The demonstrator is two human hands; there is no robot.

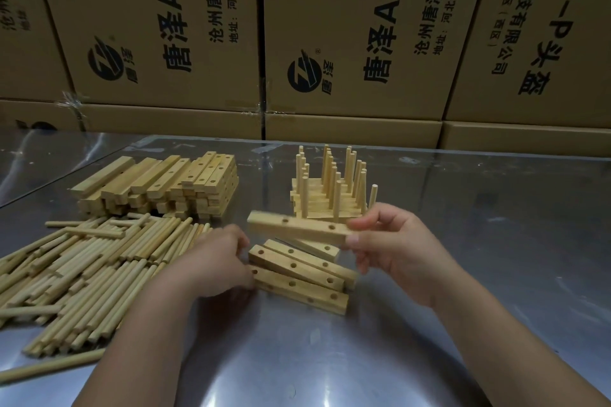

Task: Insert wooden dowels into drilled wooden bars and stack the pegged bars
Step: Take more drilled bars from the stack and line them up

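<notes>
Metal table (463, 274): dowels (82, 268), drilled bars (158, 185), pegged stack (327, 198).

Drilled bar (302, 229) in right hand (396, 241), above loose bars (299, 287)

Left hand (218, 261) and right hand (393, 241): both bare. Left forearm (142, 340) and right forearm (496, 340): bare skin as far as the lower frame edge. Right thumbnail (353, 239): trimmed short. Left hand is blurred; finer detail cannot be read.
</notes>
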